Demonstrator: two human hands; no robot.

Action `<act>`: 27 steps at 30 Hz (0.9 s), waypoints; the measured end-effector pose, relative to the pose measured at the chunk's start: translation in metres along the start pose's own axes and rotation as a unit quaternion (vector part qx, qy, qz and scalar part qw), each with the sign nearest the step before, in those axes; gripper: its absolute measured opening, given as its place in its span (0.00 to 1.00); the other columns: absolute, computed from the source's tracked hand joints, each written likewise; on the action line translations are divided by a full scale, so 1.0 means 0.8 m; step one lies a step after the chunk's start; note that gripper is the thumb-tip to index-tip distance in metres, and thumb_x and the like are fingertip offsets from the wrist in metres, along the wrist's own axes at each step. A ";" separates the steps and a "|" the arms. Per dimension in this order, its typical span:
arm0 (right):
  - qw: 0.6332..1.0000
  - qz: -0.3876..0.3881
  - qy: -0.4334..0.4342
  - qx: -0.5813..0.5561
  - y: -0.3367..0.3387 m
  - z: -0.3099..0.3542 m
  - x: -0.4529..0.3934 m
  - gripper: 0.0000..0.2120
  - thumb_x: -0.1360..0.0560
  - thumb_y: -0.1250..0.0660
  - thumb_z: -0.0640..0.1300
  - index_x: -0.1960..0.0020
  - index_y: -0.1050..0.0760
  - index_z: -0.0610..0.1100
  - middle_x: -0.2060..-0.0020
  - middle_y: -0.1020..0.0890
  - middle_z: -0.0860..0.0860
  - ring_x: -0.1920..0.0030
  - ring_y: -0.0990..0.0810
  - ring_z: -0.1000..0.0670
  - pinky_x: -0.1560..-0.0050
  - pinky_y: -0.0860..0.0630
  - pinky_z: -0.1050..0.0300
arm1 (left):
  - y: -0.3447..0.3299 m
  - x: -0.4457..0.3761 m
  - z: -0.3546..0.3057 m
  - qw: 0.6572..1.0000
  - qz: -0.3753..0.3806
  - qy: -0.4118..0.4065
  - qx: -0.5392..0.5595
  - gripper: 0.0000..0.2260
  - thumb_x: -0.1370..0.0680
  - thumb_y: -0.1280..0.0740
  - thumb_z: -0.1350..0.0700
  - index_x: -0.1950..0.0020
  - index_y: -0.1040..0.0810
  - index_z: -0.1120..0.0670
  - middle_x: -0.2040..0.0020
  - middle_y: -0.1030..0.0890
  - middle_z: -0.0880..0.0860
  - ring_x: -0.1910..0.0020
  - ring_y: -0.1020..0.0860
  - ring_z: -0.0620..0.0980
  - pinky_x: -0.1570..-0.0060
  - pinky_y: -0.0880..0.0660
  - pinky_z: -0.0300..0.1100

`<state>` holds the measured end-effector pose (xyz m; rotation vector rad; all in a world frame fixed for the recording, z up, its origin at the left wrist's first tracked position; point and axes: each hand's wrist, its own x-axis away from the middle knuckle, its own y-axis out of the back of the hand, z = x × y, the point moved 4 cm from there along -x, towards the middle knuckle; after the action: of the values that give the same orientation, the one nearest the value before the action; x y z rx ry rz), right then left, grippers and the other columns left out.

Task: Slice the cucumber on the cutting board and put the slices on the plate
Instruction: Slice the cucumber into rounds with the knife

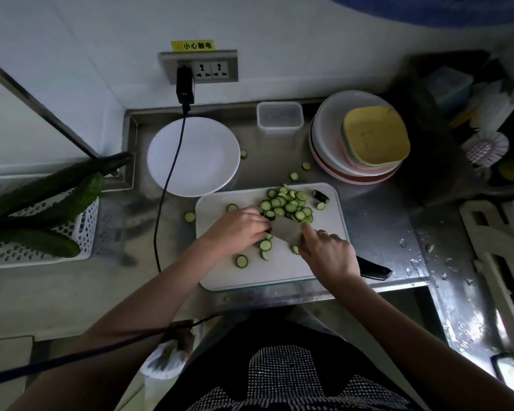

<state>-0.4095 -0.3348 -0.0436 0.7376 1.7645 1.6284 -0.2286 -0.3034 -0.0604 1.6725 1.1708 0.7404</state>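
Note:
A white cutting board (pixel 324 262) lies at the counter's front edge. A heap of cucumber slices (pixel 288 204) covers its far part, and a few loose slices (pixel 241 261) lie nearer me. A cucumber end piece (pixel 320 196) rests at the far right of the board. My right hand (pixel 331 255) grips a cleaver (pixel 288 229) whose blade lies among the slices, its dark handle (pixel 374 271) sticking out behind. My left hand (pixel 238 229) is cupped against the blade over some slices. The white plate (pixel 193 157) sits empty behind the board to the left.
Stray slices (pixel 190 216) lie on the steel counter (pixel 377 221). A black cable (pixel 168 185) runs from the wall socket across the plate. Whole cucumbers (pixel 72 200) rest on a white basket at left. Stacked bowls (pixel 359 137) and a clear box (pixel 279 117) stand behind.

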 end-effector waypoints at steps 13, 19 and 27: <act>0.997 -0.037 0.069 0.016 0.001 -0.032 0.013 0.23 0.37 0.23 0.44 0.55 0.37 0.44 0.77 0.26 0.47 0.80 0.26 0.45 0.81 0.35 0.61 | -0.036 -0.009 -0.029 0.987 0.150 0.056 -0.002 0.24 0.17 0.54 0.45 0.22 0.54 0.49 0.23 0.52 0.46 0.24 0.55 0.43 0.27 0.62 0.43; 0.995 -0.022 0.096 0.018 0.003 -0.044 0.021 0.25 0.41 0.21 0.44 0.54 0.34 0.44 0.78 0.25 0.47 0.81 0.27 0.45 0.82 0.35 0.61 | -0.061 0.009 0.003 0.963 0.202 0.177 -0.010 0.31 0.23 0.66 0.38 0.23 0.59 0.52 0.22 0.57 0.48 0.25 0.63 0.44 0.27 0.64 0.44; 0.994 -0.006 0.085 -0.075 0.002 -0.083 0.034 0.12 0.34 0.23 0.44 0.61 0.26 0.45 0.79 0.28 0.50 0.81 0.29 0.46 0.80 0.35 0.62 | -0.067 0.039 0.017 0.961 0.105 0.255 0.030 0.42 0.34 0.80 0.31 0.25 0.66 0.51 0.25 0.65 0.46 0.28 0.69 0.42 0.27 0.64 0.42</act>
<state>-0.4778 -0.3570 -0.0410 0.5323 1.7348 1.8378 -0.2254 -0.2733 -0.1158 1.7259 1.3845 1.3405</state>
